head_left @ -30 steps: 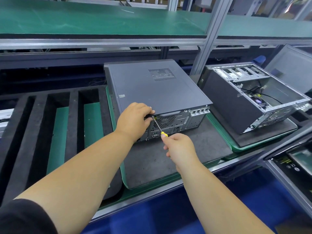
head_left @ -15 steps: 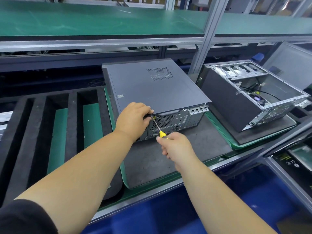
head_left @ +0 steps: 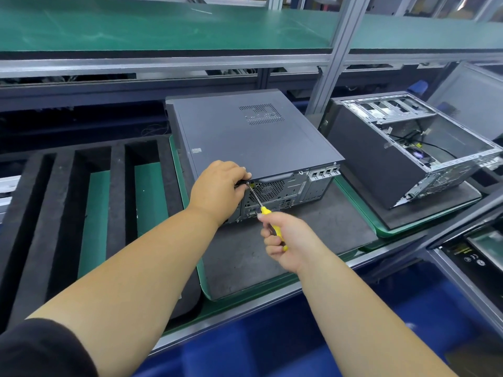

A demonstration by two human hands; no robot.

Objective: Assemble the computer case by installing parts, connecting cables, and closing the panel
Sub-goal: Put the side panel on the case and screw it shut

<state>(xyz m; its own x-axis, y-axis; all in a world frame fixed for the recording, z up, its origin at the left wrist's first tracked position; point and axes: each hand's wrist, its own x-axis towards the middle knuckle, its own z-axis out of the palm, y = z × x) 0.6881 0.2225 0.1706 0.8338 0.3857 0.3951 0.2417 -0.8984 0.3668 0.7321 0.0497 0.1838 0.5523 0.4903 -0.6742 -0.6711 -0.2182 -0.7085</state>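
Note:
A dark grey computer case (head_left: 245, 137) lies on its side on a black mat (head_left: 245, 257), its side panel on top and its rear ports facing me. My left hand (head_left: 217, 189) grips the rear left corner of the case, fingers curled over the panel's edge. My right hand (head_left: 288, 240) grips the yellow handle of a screwdriver (head_left: 255, 198). Its thin shaft slants up and left to the upper left of the rear face, right under my left fingers. The tip and any screw are hidden there.
A second case (head_left: 408, 153) stands open to the right on its own mat, cables and a fan inside; a loose grey panel (head_left: 473, 99) leans behind it. Black foam slots (head_left: 81, 202) fill the left. A green shelf (head_left: 163, 25) runs overhead on grey posts (head_left: 332, 61).
My right hand has slid back down the screwdriver's handle and turned slightly, showing more yellow. My left hand stays on the case's corner. The view has shifted a little.

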